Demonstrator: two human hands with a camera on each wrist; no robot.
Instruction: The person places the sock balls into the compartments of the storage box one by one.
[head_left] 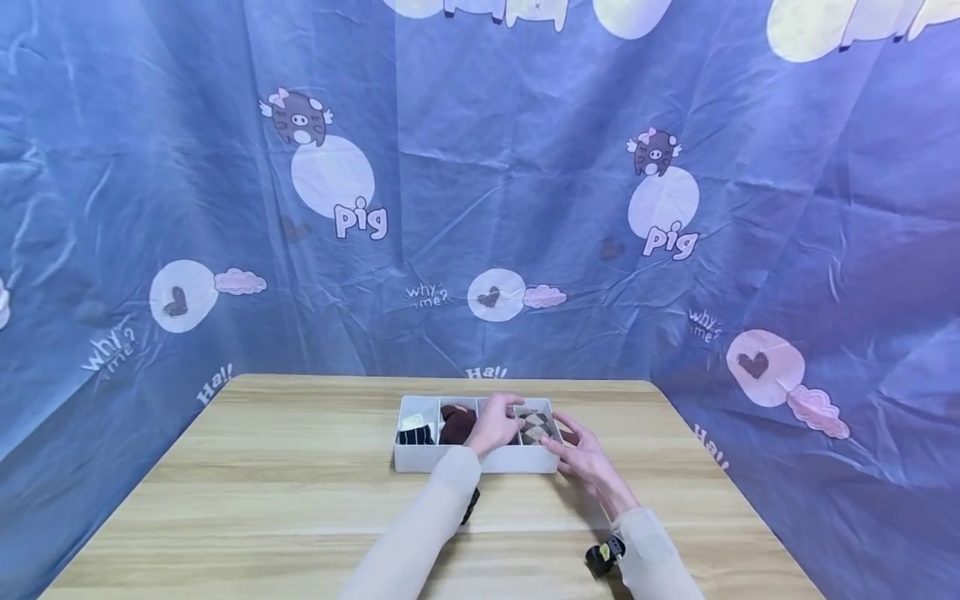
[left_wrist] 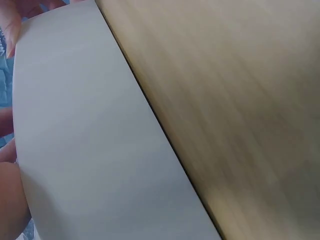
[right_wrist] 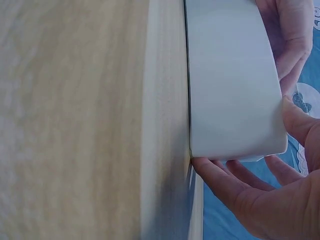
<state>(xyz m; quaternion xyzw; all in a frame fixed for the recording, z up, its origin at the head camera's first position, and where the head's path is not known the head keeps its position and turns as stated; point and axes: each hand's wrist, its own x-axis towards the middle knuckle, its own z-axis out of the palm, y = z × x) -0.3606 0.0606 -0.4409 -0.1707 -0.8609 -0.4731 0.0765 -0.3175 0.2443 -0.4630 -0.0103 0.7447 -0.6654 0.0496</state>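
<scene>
A white divided box (head_left: 442, 458) stands on the table, its compartments in a row. My left hand (head_left: 497, 423) reaches over the third compartment, its bent fingers above the divider beside the fourth; I cannot tell whether it holds anything. A grey-and-beige argyle sock (head_left: 536, 427) lies in the fourth compartment. My right hand (head_left: 588, 461) holds the box's right end, thumb at the front upper corner and fingers along the end wall. The right wrist view shows these fingers (right_wrist: 220, 182) against the end of the box. Dark cloth in the third compartment is mostly hidden by the left hand.
A dark brown folded sock (head_left: 456, 425) fills the second compartment. In the first lies a black sock with white stripes (head_left: 415, 433) and a pale label. The wooden table (head_left: 285, 483) extends around the box, with a blue patterned curtain (head_left: 442, 208) behind and at both sides.
</scene>
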